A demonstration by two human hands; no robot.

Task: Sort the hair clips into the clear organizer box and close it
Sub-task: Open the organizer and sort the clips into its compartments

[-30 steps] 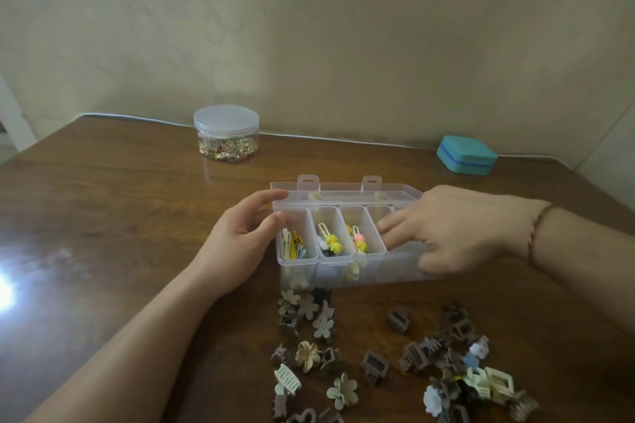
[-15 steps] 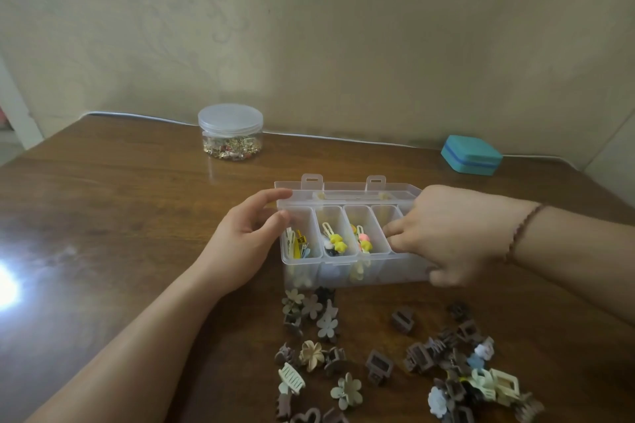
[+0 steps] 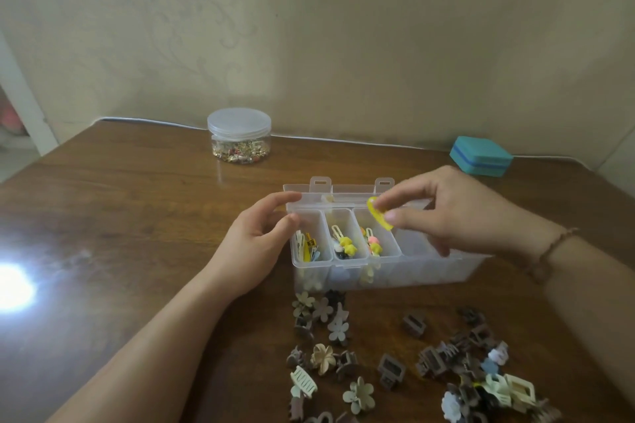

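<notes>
Brown wood table (image 3: 120, 216) carries a clear box (image 3: 405, 271) at its middle, lid laid open behind, three left compartments holding yellow, pink and white clips; no writing can be read on it. Loose clips (image 3: 457, 378), brown, beige and cream, flower and claw shapes, lie scattered on the table just in front of it. Left hand (image 3: 254, 247) grips the box's left end, fingers curled round the corner. Right hand (image 3: 457, 213) hangs above the compartments, thumb and forefinger pinching a yellow clip (image 3: 378, 216).
</notes>
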